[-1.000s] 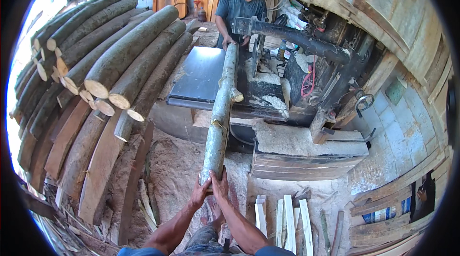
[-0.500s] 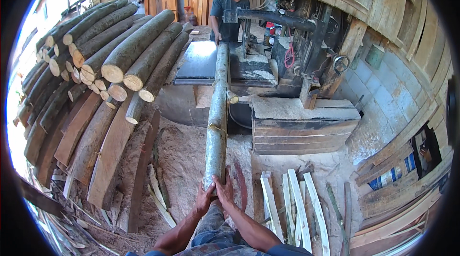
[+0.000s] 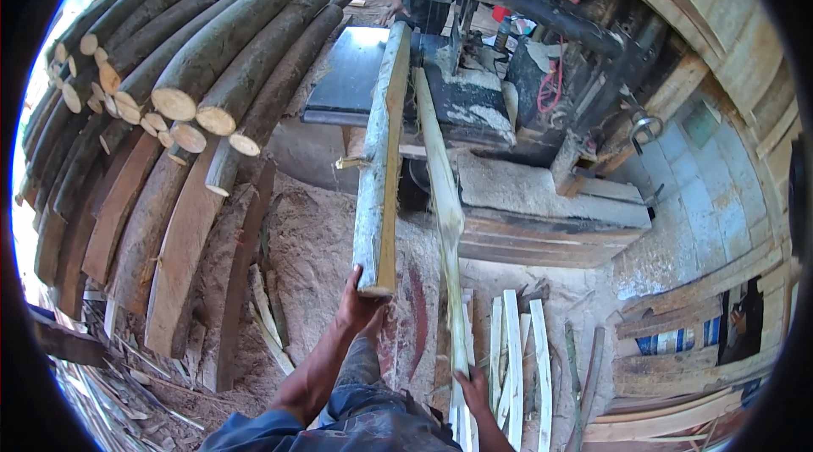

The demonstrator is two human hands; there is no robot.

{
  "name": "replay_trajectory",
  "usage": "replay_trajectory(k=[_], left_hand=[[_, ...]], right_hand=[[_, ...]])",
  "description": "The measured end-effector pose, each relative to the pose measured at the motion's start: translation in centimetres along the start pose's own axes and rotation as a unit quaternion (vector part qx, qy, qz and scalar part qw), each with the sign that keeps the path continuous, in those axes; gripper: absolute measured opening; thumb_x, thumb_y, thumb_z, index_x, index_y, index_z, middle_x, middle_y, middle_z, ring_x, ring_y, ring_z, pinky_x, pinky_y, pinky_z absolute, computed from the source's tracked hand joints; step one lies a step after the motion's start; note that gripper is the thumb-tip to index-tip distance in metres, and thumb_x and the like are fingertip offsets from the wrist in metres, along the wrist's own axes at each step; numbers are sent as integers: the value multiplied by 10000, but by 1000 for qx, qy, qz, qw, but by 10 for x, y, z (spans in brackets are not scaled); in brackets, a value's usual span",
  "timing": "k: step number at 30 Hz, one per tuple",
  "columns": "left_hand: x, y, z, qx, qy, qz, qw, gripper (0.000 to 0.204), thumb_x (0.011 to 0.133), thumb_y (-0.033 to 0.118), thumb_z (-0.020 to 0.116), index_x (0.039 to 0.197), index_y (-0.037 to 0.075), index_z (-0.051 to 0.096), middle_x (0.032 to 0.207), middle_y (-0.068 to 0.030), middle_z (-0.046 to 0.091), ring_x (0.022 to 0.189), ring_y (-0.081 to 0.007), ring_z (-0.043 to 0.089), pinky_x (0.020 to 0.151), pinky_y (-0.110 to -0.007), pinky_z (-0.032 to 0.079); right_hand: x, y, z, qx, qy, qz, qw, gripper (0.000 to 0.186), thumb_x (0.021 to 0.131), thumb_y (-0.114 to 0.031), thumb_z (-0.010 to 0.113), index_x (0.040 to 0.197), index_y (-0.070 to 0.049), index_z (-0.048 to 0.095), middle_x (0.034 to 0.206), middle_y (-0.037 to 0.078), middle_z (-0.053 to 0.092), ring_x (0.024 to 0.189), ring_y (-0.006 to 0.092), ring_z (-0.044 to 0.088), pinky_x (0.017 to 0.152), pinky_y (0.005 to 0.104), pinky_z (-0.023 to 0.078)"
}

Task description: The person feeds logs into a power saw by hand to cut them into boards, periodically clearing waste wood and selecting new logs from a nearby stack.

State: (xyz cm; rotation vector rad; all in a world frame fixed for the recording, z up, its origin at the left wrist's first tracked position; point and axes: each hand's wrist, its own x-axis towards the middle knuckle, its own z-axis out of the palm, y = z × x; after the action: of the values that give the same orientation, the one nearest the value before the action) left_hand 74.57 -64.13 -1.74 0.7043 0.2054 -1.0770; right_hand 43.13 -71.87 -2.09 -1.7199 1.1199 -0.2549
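Note:
My left hand (image 3: 359,306) is closed round the near end of a long log (image 3: 369,198), with its fingers partly hidden beneath. Grey bark covers the log's left and top, while its right side is a flat, pale cut face. The log's far end rests on the dark saw table (image 3: 334,88). To its right, my right hand (image 3: 476,388) grips the near end of a long, thin slab (image 3: 441,177), which shows pale wood and reaches back to the table. A co-worker's hand (image 3: 401,13) is at the log's far end.
Stacked logs (image 3: 246,46) fill the left side. At the back right stands the saw machine (image 3: 533,8), with a sawdust-covered wooden box (image 3: 542,190) in front. Several pale strips (image 3: 512,359) lie on the floor near my right hand. Boards (image 3: 677,410) are piled at the lower right.
Both hands were together on the log's near end; my right hand has moved right and now holds a separate slab. The log now shows a flat cut face on its right.

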Motion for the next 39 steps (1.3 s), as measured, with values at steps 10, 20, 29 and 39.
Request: replay_trajectory(k=[10, 20, 29, 39], left_hand=[[270, 124, 64, -71, 13, 187, 980, 798, 786, 633, 461, 1331, 85, 265, 1238, -152, 412, 1090, -285, 452, 900, -442, 397], [234, -161, 164, 441, -138, 17, 886, 503, 789, 413, 543, 1125, 39, 544, 993, -98, 603, 898, -203, 569, 760, -365, 459], [5, -66, 37, 290, 176, 172, 925, 473, 840, 281, 546, 1206, -1, 446, 1031, -114, 574, 909, -208, 569, 751, -339, 489], [-496, 237, 76, 135, 511, 790, 310, 340, 895, 213, 481, 1166, 10, 469, 1055, -149, 592, 897, -197, 602, 771, -271, 505]], right_hand=[[-31, -47, -37, -119, -11, 233, 965, 546, 728, -362, 671, 1098, 19, 545, 854, 159, 629, 736, 253, 596, 659, 350, 488], [106, -15, -107, -230, -153, 28, 961, 467, 762, -298, 628, 1108, 3, 541, 884, 180, 619, 785, 286, 597, 693, 373, 479], [215, 34, -74, -454, -406, -79, 789, 401, 793, -241, 589, 1117, -12, 538, 912, 200, 610, 828, 316, 597, 723, 393, 471], [-69, -471, 219, 205, -562, -516, 613, 533, 838, -229, 568, 1315, -109, 364, 1215, 178, 490, 883, 220, 604, 697, 328, 547]])
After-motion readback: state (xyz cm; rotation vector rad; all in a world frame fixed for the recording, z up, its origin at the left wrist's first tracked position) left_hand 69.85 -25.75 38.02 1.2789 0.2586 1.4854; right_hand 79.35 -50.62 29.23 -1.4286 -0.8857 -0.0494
